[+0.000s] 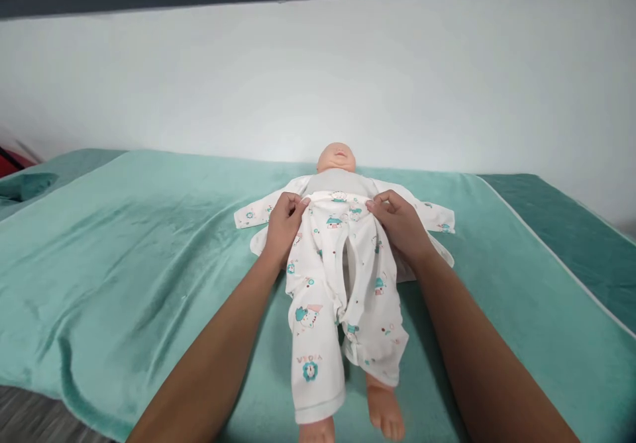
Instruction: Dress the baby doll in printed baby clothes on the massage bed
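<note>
A baby doll (336,157) lies on its back, its head toward the wall and its feet toward me. White printed baby pants (322,277) cover its legs, with an open slit at the crotch; both feet stick out below the cuffs. My left hand (287,223) pinches the waistband at its left corner. At the right corner, my right hand (397,221) pinches the same waistband, which is drawn up over the belly. A matching white jacket (432,216) is on the doll's arms, its front panels spread out to both sides.
A green plush blanket (149,251) with wrinkles on the left covers the surface under the doll. Behind it rises a white wall (318,79) with a dark band on top. Grey flooring (34,416) shows at the lower left.
</note>
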`<state>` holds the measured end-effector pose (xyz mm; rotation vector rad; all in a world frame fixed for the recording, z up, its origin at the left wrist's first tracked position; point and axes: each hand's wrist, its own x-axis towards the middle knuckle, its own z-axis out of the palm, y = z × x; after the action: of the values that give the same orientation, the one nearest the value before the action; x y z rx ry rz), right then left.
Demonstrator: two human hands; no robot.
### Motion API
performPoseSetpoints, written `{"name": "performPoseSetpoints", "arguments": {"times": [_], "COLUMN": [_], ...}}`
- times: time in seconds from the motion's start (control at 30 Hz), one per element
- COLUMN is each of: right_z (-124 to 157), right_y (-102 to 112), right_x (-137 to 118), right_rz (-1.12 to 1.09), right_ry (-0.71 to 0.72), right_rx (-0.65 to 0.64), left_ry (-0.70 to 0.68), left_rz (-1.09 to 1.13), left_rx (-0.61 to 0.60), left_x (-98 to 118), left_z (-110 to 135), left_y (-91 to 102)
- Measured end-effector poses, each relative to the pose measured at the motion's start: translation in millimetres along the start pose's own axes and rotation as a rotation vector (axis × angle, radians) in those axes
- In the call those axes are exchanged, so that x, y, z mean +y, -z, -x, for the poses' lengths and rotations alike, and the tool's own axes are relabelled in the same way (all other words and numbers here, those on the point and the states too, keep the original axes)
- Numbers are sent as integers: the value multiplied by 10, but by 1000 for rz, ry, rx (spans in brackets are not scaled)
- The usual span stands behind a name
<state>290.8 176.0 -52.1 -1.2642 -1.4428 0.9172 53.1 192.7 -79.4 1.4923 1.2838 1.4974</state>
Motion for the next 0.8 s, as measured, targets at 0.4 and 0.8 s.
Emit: {"name": "performPoseSetpoints", "arguments": {"times": [0.4,0.8], "right_z": [-84,-486], "right_y": [100,-45], "right_x": [-89,49], "right_rz": [304,345], "right_ry": [137,62], "right_rx": [-141,79], "left_ry": [-109,-37], "left_rz": [-168,-64], "left_rx": [-115,52], "left_x": [149,-110], "left_z": [-89,-448], "left_y": [45,-146]}}
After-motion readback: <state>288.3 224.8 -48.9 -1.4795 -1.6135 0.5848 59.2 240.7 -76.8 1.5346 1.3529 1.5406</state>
